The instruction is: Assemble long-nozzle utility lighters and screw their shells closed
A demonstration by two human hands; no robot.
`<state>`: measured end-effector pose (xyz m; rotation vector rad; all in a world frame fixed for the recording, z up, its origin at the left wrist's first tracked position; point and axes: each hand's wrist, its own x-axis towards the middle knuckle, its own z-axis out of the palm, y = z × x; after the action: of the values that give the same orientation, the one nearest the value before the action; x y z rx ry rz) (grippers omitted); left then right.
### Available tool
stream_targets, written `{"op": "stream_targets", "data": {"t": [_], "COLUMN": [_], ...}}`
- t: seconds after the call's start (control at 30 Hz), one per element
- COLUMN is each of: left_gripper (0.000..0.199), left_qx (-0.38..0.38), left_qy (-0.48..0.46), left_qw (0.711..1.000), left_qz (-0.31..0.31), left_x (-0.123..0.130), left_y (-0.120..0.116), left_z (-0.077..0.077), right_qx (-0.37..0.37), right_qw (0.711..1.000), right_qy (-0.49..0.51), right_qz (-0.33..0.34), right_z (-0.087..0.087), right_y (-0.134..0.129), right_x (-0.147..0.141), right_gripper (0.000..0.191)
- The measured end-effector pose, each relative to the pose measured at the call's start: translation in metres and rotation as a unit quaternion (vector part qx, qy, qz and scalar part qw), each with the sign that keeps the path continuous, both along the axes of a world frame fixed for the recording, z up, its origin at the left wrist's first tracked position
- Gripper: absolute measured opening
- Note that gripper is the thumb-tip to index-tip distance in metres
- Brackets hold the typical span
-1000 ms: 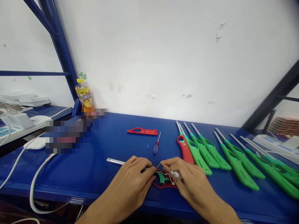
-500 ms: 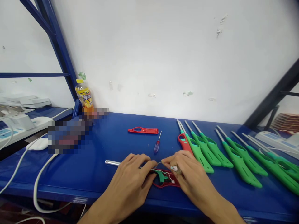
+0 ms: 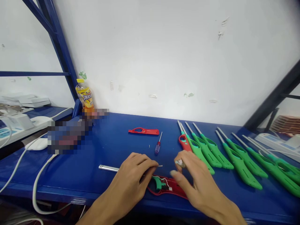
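My left hand [image 3: 134,175] is closed, its fingertips pinching a thin tube [image 3: 160,166] whose short end sticks out to the right. Beneath the hands lies the opened red lighter half [image 3: 175,188], with a green trigger [image 3: 159,184] and a white wire inside. Its metal barrel [image 3: 107,168] points left, partly covered by my left hand. My right hand [image 3: 199,175] is over the lighter's right end with thumb and index finger apart. Its curled fingers hold a small clear part with a white tip [image 3: 180,162], mostly hidden.
Behind the hands lie a purple-handled screwdriver [image 3: 157,146], a red shell half [image 3: 150,131] and a tiny screw [image 3: 149,146]. Several green lighters [image 3: 211,150] and a red one [image 3: 185,142] lie at right. A drink bottle [image 3: 84,95] and white cable [image 3: 36,190] are at left.
My right thumb and index finger have parted and moved right, off the thin tube. The opened lighter has shifted slightly left. My left hand keeps its pinch.
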<state>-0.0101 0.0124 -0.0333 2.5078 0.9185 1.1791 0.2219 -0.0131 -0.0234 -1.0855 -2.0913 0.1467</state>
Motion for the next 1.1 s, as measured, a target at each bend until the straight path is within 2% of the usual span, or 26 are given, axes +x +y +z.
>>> {"op": "stream_targets", "data": {"t": [0.13, 0.33, 0.5, 1.1], "left_gripper": [0.023, 0.019, 0.016, 0.016], "left_qx": [0.012, 0.034, 0.037, 0.062], "left_qy": [0.007, 0.046, 0.061, 0.085], "left_qw": [1.0, 0.998, 0.997, 0.994], "left_qz": [0.008, 0.015, 0.009, 0.008], "left_x": [-0.0009, -0.001, 0.0001, -0.0007], "left_y": [-0.0017, -0.0019, -0.0012, -0.0022], "left_z": [0.0009, -0.0005, -0.0017, -0.002], "right_qx": [-0.042, -0.093, -0.132, -0.162], "right_qw": [0.999, 0.993, 0.988, 0.984], "right_qy": [-0.003, -0.068, -0.078, -0.072], "right_qz": [0.015, 0.016, 0.025, 0.022], "right_z": [0.0034, 0.0035, 0.0059, 0.0052], "right_y": [-0.0028, -0.0045, -0.0052, -0.0051], "right_x": [0.0033, -0.0003, -0.0007, -0.0015], "right_gripper": [0.03, 0.02, 0.02, 0.021]}}
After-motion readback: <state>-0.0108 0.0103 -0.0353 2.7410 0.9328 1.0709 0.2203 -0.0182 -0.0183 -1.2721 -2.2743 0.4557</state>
